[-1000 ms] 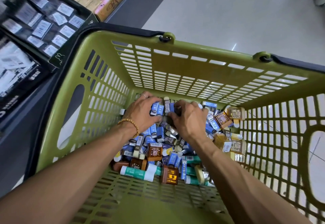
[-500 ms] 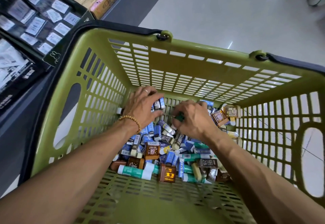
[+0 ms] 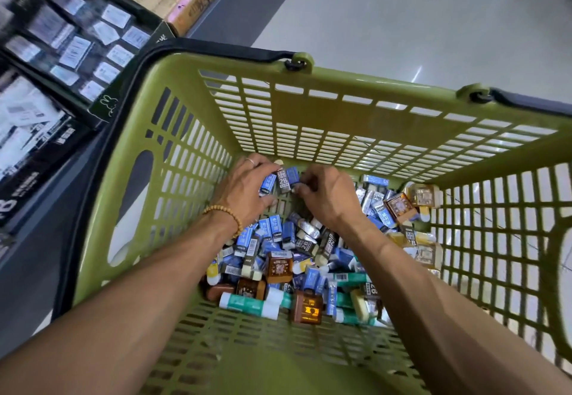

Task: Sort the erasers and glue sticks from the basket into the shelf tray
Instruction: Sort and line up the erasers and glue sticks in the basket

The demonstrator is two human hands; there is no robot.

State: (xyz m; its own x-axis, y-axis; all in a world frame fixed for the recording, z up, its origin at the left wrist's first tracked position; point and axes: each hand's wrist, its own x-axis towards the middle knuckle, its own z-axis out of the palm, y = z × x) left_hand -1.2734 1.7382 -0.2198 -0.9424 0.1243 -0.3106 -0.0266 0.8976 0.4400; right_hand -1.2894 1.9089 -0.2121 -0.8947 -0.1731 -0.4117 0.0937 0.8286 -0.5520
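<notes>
— Erasers (image 3: 280, 179) in blue and grey sleeves were gripped as a small bunch in the left hand (image 3: 244, 190), against the far wall of the green basket (image 3: 309, 109). Was anything seen in the right hand (image 3: 329, 198)?

— Its fingers were curled at the edge of that bunch, apparently pinching or tucking in one more eraser; what exactly was pinched could not be made out. The remaining erasers and the teal glue sticks (image 3: 250, 304) were heaped loose on the basket floor, below and nearer than both hands, under the forearms.

— How were the pieces judged to handle?

— Light, small and firm, it was thought, with slick paper sleeves, so a handful would be prone to slipping sideways. A grip across the long sides, with the blocks stacked parallel, was judged safest. The glue sticks were expected to roll and were better taken round the barrel.

— And the shelf tray?

— Black trays (image 3: 77, 44) of packaged stock were seen to the left of the basket, well apart from the hands.
</notes>
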